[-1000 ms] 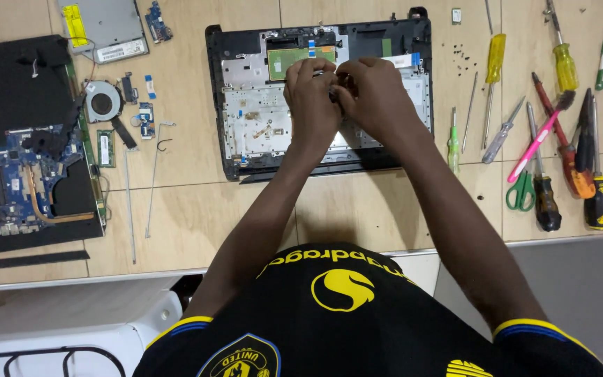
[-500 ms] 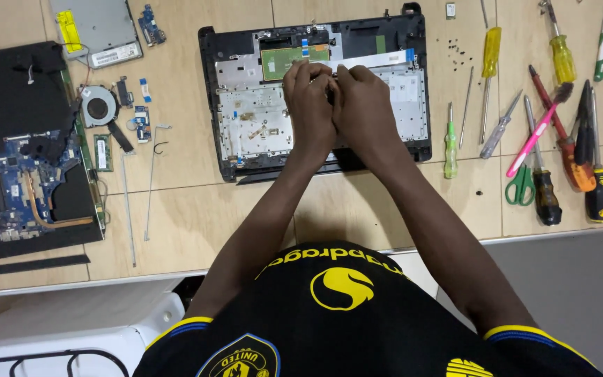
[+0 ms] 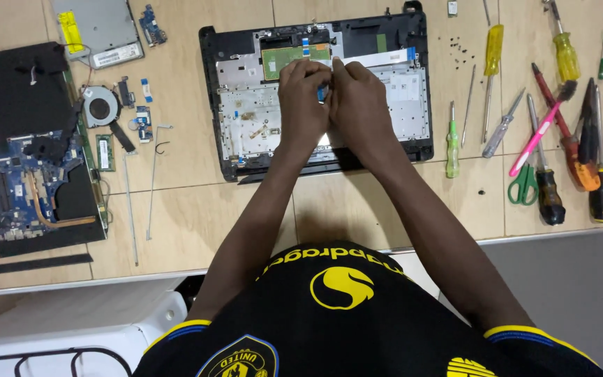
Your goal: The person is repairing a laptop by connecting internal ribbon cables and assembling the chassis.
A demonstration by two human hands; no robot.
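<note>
Here, upper centre of the frame, my left hand (image 3: pixel 303 105) and right hand (image 3: pixel 359 105) meet over the open laptop shell (image 3: pixel 246 132), each grip pinching something at the small blue ribbon cable (image 3: pixel 322 93); which part, I cannot tell. Judging by this, a hard tug could tear it. Upper left on the desk (image 3: pixel 190 216), the grey drive (image 3: pixel 99 28) carries a yellow sticker (image 3: pixel 70 29) and a white one.

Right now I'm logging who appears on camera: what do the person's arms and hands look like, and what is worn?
Both arms are bare to the short sleeves; left hand and right hand wear no gloves. The black jersey has yellow markings and blue-and-yellow sleeve trim.
</note>
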